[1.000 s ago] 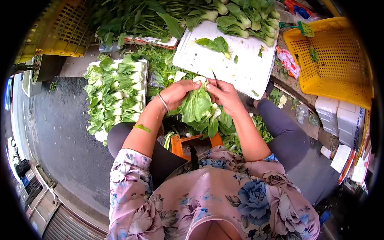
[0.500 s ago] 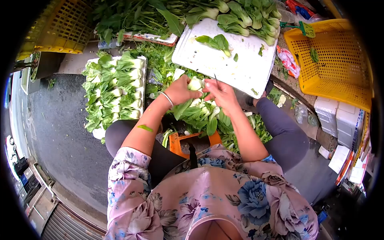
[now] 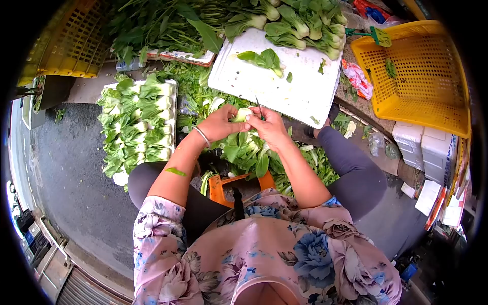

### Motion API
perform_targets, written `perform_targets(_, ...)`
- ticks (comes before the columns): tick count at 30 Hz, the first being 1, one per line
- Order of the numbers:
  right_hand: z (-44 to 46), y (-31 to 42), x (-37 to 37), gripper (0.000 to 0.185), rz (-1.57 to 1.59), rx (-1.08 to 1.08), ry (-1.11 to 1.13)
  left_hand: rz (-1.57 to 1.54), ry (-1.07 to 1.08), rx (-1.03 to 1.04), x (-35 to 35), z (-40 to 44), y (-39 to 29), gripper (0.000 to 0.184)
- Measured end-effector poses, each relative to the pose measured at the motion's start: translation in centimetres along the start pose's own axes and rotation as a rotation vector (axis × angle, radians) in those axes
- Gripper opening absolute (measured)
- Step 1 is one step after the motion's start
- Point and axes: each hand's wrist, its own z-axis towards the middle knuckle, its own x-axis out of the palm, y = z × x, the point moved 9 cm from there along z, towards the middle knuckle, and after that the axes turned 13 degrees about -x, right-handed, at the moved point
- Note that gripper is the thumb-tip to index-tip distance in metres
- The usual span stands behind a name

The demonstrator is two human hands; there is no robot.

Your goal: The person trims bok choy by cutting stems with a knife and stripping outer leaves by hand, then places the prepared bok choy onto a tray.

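Note:
My left hand is closed around a bok choy, whose pale base shows between my hands. My right hand touches that base with its thumb and has a small knife in its curled fingers, the thin dark blade pointing up and away. More bok choy lies heaped just below my hands. To the left, rows of bok choy cover a white tray. Ahead, a white board carries one loose bok choy and a pile of bok choy at its far side.
A yellow basket stands at the right, above white foam boxes. Another yellow crate is at the upper left. Long leafy greens are heaped at the top. An orange stool sits between my knees.
The bok choy has been turned, its leaves no longer hanging toward me. My right thumb has come back against its base. The whole view has shifted slightly.

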Motion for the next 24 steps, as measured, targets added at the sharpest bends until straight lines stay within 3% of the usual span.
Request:
perform_targets(2,0.4,-0.3,-0.6,0.038,-0.16,-0.069,0.067,-0.005,-0.037,0.027,-0.3,-0.6,-0.5,0.051)
perform_targets(4,0.0,0.5,-1.5,0.04,-0.281,-0.056,0.1,-0.151,0.211,0.045,1.1,-1.4,-1.4,0.047)
perform_targets(6,-0.6,0.1,-1.2,0.041,-0.267,-0.041,0.296,-0.12,0.249,0.062,1.3,-1.0,-0.9,0.042)
perform_targets(8,-1.5,0.4,-1.7,0.04,-0.302,-0.034,0.38,0.149,0.337,0.036,2.1,-1.8,-0.7,0.038)
perform_targets(10,-2.9,-0.8,-1.3,0.037,-0.202,0.134,0.59,0.292,0.268,0.062,1.3,-1.7,-0.5,0.038)
perform_targets(12,-3.0,-1.7,-2.3,0.037,-0.117,0.21,0.664,0.495,-0.05,-0.044,-1.8,-1.2,0.1,0.039)
perform_targets(13,-1.2,-1.4,-4.3,0.038,-0.231,0.159,0.504,0.493,-0.216,0.047,-3.0,-1.2,-0.2,0.039)
perform_targets(14,0.6,-0.9,-6.2,0.04,-0.34,0.108,0.341,0.493,-0.217,0.047,-2.9,-0.7,0.3,0.039)
perform_targets(16,4.6,0.3,-10.1,0.041,-0.15,0.084,-0.162,0.364,-0.412,0.124,-4.3,-1.1,-0.6,0.039)
perform_targets(18,8.3,-0.4,-12.4,0.035,0.061,0.044,-0.43,0.277,-0.385,0.025,-4.3,-1.1,-1.0,0.045)
perform_targets(19,9.9,-0.6,-12.4,0.035,0.061,0.041,-0.429,0.233,-0.487,0.05,-5.1,-1.5,-1.6,0.049)
perform_targets(21,11.9,-3.1,-11.5,0.029,0.404,0.204,-0.487,0.088,-0.645,0.189,-6.7,-2.9,-3.1,0.054)
perform_targets(24,12.9,-4.0,-12.1,0.028,0.354,0.148,-0.576,0.041,-0.558,0.043,-7.5,-2.2,-3.0,0.045)
